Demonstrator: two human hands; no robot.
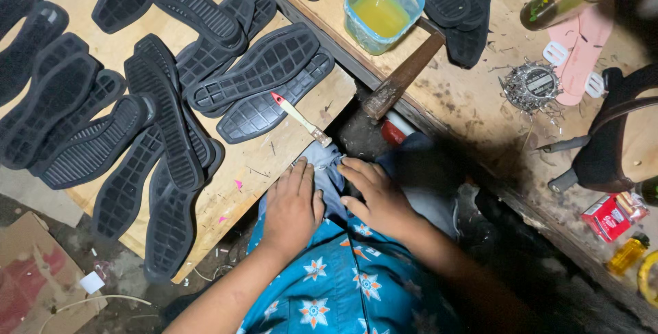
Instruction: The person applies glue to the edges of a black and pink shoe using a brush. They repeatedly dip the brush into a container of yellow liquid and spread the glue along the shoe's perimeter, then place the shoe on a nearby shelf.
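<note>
Many black rubber soles [171, 94] are lying spread up-left of the hands, none being handled; a small brush [299, 117] is resting just above. Left hand [293, 207] and right hand [379, 197] are lying open, flat on the lap, gripping nothing.

Dim scene, light falling from upper left, deep shadow lower right, mostly sharp

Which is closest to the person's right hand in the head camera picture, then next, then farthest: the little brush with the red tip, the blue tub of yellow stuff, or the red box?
From the right hand:
1. Brush, just up and left on the board.
2. Blue tub, straight up on the bench.
3. Red box, far right by the bench edge.
</note>
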